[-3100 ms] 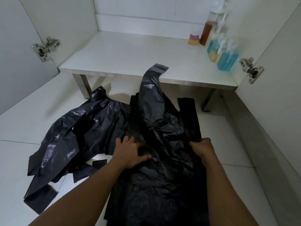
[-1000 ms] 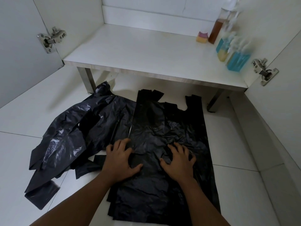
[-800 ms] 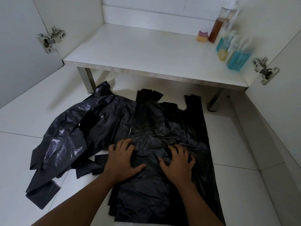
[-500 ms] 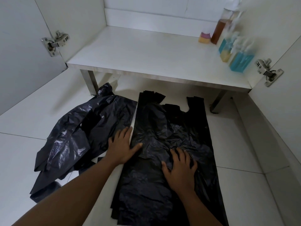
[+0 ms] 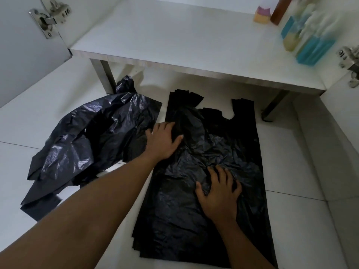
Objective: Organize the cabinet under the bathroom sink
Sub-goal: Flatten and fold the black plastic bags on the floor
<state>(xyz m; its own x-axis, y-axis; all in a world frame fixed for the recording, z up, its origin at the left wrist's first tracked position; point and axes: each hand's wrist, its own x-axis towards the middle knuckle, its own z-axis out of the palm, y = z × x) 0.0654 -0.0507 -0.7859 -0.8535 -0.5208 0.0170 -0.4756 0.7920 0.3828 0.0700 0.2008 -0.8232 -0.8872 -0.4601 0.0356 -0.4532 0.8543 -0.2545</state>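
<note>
two bare arms reach forward and down, seen from above. the left forearm (image 5: 87, 210) runs long from the lower left corner toward the centre of the frame, ending in the left hand (image 5: 164, 141), which lies palm down with the left fingers (image 5: 165, 127) straight and close together and the left thumb (image 5: 178, 138) spread out to the right. the right forearm (image 5: 244, 247) enters from the bottom edge, shorter in view. the right hand (image 5: 219, 191) sits nearer the body, palm down, the right fingers (image 5: 223, 171) slightly spread and a little bent, the right thumb (image 5: 199, 188) out to the left. the hands are apart.
</note>
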